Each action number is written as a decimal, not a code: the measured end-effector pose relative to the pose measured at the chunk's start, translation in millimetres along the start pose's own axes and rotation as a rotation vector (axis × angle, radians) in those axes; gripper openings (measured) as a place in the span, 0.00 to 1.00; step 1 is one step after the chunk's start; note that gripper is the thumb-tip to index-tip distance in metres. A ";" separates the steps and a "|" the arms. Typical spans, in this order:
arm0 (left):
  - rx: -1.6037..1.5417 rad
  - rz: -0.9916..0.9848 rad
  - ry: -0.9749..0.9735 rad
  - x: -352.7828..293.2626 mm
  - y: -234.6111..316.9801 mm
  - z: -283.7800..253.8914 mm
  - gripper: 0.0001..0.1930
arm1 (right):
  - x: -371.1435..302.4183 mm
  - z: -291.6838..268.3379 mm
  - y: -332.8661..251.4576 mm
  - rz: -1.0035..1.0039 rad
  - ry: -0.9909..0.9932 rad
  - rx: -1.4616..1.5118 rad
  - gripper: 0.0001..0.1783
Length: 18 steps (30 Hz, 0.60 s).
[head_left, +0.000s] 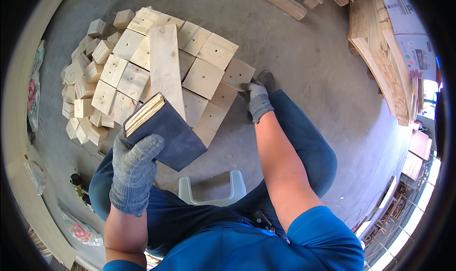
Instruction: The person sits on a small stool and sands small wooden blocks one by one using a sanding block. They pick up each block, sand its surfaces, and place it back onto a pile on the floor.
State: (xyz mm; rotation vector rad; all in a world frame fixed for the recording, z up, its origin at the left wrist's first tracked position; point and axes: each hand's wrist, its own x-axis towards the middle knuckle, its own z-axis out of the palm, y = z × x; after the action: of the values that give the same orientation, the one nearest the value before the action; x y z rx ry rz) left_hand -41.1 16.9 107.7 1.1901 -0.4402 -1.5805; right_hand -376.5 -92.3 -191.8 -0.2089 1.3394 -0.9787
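Observation:
My left hand [136,162], in a grey knit glove, grips a dark-faced rectangular block [172,139] with a pale, layered wooden edge. It is tilted over the near side of a pile of square wooden blocks [204,78], many with a small hole in the face. A flat pale board [165,64] lies across the pile, its near end behind the dark-faced block. My right hand [257,100], gloved too, has its fingers closed on the near corner of a wooden block [239,74] at the pile's right edge. Part of that grip is hidden.
Smaller wooden blocks [84,87] are heaped left of the pile. A pale plastic stool [212,200] shows between my legs. Stacked timber [380,57] with a carton [408,31] stands at far right; planks [280,1] lie beyond. A bottle [77,184] is by my left leg.

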 end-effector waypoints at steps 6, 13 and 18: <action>0.094 -0.016 0.030 0.0 -6.8 -13.9 0.33 | 13.5 7.9 0.3 -0.031 0.100 -0.168 0.29; 0.054 -0.009 0.060 1.1 -8.0 -3.4 0.30 | 10.7 12.7 2.8 -0.059 0.104 -0.240 0.25; 0.065 -0.011 0.079 -0.3 -6.5 -1.1 0.30 | 7.6 15.7 -0.1 -0.052 0.113 -0.255 0.29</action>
State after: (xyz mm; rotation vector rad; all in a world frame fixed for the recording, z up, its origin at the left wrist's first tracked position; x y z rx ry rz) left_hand -43.6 19.9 102.3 1.3016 -0.4369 -1.5329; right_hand -363.4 -103.8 -192.9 -0.3882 1.5693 -0.8720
